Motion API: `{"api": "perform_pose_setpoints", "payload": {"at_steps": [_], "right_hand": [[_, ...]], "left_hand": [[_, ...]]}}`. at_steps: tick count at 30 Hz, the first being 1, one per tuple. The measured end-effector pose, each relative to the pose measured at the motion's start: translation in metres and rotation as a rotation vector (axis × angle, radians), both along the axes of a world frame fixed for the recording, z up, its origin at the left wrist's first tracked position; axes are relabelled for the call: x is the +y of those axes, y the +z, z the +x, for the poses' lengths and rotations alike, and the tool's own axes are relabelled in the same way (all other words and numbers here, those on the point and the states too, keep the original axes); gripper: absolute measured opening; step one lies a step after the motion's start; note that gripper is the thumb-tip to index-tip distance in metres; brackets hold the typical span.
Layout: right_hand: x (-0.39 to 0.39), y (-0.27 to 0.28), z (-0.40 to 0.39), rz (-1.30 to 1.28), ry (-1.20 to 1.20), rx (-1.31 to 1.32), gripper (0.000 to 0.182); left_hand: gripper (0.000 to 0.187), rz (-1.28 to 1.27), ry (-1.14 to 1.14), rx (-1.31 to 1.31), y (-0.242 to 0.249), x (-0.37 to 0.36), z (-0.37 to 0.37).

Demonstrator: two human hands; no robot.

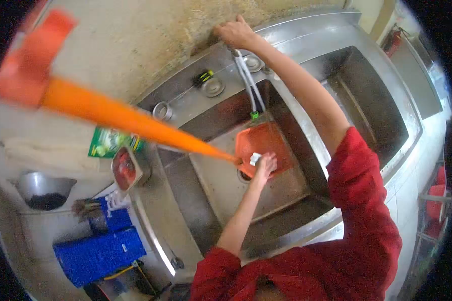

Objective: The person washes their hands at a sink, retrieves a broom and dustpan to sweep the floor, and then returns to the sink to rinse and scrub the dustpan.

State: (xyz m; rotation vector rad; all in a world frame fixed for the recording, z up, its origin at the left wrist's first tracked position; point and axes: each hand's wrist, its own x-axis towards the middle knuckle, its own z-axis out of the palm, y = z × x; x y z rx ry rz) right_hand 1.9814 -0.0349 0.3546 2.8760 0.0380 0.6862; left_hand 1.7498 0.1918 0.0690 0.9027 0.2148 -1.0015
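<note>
An orange dustpan (286,145) with a long orange handle (120,120) lies in the middle sink basin. Its handle rises toward the camera at upper left. My left hand (266,165) is closed around a small white piece (255,159), held over the dustpan's pan. Up by the wall, my right hand (235,34) is closed at the base of the tap, its fingers partly hidden. From there the metal tap spout (247,83) reaches down over the basin, its green tip (254,115) just above the pan.
A second basin (356,100) lies to the right. Along the sink's back ledge sit round metal drain parts (213,86) and a black-and-yellow brush-like item (204,76). At left are a metal container (135,173), a green packet (105,142), a steel bowl (45,185) and blue crates (100,253).
</note>
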Motion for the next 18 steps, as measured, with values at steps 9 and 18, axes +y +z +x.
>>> {"api": "perform_pose_setpoints", "payload": {"at_steps": [9,18], "right_hand": [[0.022,0.006,0.035,-0.127,-0.321,0.214,0.024],[0.028,0.030,0.035,-0.151,-0.341,0.650,0.061]], "left_hand": [[0.030,0.353,0.171,-0.193,0.103,0.212,-0.084],[0.038,0.477,0.671,-0.243,0.150,0.300,-0.164]]}}
